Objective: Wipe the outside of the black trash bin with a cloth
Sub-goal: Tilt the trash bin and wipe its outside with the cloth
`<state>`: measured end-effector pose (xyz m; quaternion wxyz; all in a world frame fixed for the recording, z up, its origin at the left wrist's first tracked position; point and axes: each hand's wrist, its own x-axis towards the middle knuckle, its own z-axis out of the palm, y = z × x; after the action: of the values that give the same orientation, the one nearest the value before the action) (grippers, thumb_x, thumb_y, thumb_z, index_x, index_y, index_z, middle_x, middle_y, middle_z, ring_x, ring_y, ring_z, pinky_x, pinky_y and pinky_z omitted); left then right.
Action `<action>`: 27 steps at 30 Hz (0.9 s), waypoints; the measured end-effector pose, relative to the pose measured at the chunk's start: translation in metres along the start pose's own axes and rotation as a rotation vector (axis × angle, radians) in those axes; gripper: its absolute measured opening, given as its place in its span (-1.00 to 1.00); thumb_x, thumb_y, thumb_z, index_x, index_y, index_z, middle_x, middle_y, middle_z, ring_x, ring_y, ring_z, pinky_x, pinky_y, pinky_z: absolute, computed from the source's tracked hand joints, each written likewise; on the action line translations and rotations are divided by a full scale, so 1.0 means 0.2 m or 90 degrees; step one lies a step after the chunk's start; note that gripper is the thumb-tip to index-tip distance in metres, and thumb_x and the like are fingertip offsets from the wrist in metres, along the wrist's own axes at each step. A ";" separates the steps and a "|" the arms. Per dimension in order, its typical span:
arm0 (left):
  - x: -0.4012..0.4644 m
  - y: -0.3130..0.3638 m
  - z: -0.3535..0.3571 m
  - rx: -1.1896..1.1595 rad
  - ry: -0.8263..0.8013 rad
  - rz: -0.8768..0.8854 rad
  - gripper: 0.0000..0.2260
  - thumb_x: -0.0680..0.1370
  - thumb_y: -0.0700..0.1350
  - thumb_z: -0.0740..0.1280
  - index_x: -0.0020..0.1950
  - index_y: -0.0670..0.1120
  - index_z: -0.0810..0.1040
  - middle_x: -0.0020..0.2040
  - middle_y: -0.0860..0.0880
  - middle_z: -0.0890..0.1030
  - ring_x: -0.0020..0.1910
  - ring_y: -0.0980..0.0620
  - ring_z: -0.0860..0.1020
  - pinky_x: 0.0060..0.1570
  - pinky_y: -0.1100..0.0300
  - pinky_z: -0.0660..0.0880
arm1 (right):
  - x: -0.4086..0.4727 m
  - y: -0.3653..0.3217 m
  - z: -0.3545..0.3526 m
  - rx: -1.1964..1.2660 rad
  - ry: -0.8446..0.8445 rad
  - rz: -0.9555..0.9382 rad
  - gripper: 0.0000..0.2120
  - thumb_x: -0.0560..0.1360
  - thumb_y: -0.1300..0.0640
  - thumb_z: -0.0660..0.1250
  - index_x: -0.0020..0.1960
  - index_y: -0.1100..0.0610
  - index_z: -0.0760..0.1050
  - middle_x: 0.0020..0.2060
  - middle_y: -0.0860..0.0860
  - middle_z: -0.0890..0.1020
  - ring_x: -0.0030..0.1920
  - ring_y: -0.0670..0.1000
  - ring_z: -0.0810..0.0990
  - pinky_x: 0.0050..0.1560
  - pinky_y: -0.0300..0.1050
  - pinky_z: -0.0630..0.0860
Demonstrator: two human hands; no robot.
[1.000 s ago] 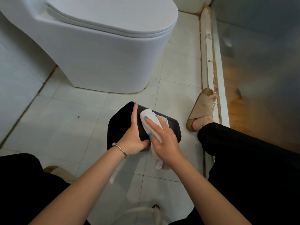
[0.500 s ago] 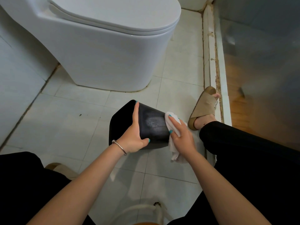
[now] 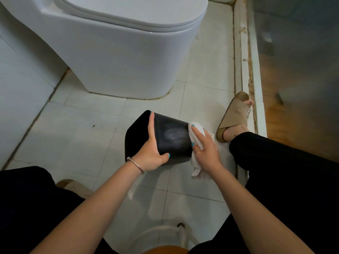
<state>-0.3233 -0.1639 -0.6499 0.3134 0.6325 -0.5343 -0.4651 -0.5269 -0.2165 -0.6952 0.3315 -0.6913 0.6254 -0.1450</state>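
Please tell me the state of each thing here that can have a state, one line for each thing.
black trash bin: tipped on its side, dull smear on its upper face.
white cloth: crumpled, pressed against the bin's right end.
left hand: grips the bin.
right hand: holds the cloth.
toilet lid: closed.
sandal: worn on a foot.

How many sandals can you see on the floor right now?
2. One tan sandal is on the foot at right, beside the white threshold strip. The other sandal is at lower left, mostly hidden behind the dark trouser leg.
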 end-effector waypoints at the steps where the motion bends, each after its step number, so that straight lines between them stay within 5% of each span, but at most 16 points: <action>1: -0.01 0.00 0.01 -0.006 0.004 -0.002 0.14 0.37 -0.34 0.43 0.45 0.24 -0.43 0.32 0.25 0.17 0.03 0.18 0.46 0.14 0.21 0.49 | -0.01 -0.03 0.00 0.000 -0.006 -0.012 -0.39 0.57 0.19 0.23 0.48 -0.28 0.17 0.51 0.01 0.20 0.40 0.18 0.29 0.39 0.02 0.26; 4: -0.01 -0.01 0.02 -0.013 0.021 -0.004 0.11 0.38 -0.37 0.41 0.47 0.18 -0.42 0.10 0.31 0.28 -0.07 0.03 0.53 0.09 0.11 0.54 | -0.06 -0.16 0.02 0.010 -0.019 -0.089 -0.38 0.55 0.19 0.24 0.46 -0.32 0.18 0.50 0.00 0.22 0.42 0.18 0.28 0.42 0.07 0.27; 7: -0.01 -0.03 0.02 -0.024 0.019 -0.010 0.11 0.39 -0.36 0.39 0.43 0.24 -0.45 0.04 0.04 0.53 -0.12 -0.08 0.63 -0.04 0.14 0.59 | -0.12 -0.27 0.04 0.017 -0.038 -0.138 -0.36 0.55 0.18 0.22 0.42 -0.42 0.14 0.53 -0.04 0.16 0.42 0.23 0.26 0.40 0.13 0.28; 10: -0.01 -0.02 0.03 -0.040 0.012 -0.020 0.11 0.40 -0.35 0.42 0.41 0.23 -0.45 -0.01 0.11 0.53 -0.08 0.04 0.63 -0.10 0.36 0.53 | -0.19 -0.36 0.04 0.032 -0.050 -0.184 -0.38 0.59 0.16 0.22 0.39 -0.46 0.11 0.55 -0.08 0.10 0.39 0.22 0.25 0.36 0.00 0.26; 13: -0.01 -0.01 0.03 -0.066 -0.013 -0.009 0.14 0.38 -0.37 0.47 0.42 0.17 -0.43 0.17 0.25 0.37 0.03 0.39 0.51 -0.07 0.55 0.41 | -0.24 -0.41 0.03 0.031 -0.061 -0.221 -0.37 0.60 0.17 0.22 0.36 -0.50 0.09 0.55 -0.14 0.06 0.33 0.15 0.26 0.27 -0.15 0.23; 16: 0.00 0.00 0.04 -0.069 -0.027 0.004 0.14 0.38 -0.37 0.47 0.42 0.16 -0.44 0.28 0.15 0.33 0.09 0.41 0.45 -0.04 0.58 0.38 | -0.23 -0.39 0.04 0.019 -0.038 -0.243 -0.38 0.60 0.17 0.22 0.40 -0.45 0.13 0.54 -0.12 0.10 0.30 0.18 0.30 0.24 -0.17 0.24; 24: 0.02 0.02 0.01 -0.011 -0.024 0.001 0.08 0.41 -0.35 0.39 0.48 0.15 -0.42 0.19 0.02 0.47 0.00 0.02 0.61 -0.01 0.21 0.56 | -0.16 -0.29 0.05 0.028 0.018 -0.238 -0.36 0.56 0.19 0.22 0.40 -0.45 0.16 0.51 -0.06 0.21 0.36 0.16 0.32 0.28 -0.13 0.29; 27: 0.01 0.01 0.00 0.000 -0.013 0.005 0.10 0.39 -0.35 0.39 0.47 0.19 -0.42 0.34 0.03 0.34 0.05 0.01 0.59 0.06 0.12 0.56 | -0.13 -0.22 0.05 0.015 0.024 -0.210 -0.38 0.56 0.19 0.22 0.41 -0.41 0.18 0.51 -0.07 0.21 0.33 0.16 0.34 0.25 -0.14 0.27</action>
<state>-0.3239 -0.1667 -0.6478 0.3099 0.6259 -0.5395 -0.4703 -0.4912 -0.1899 -0.6684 0.2994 -0.7778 0.5078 -0.2182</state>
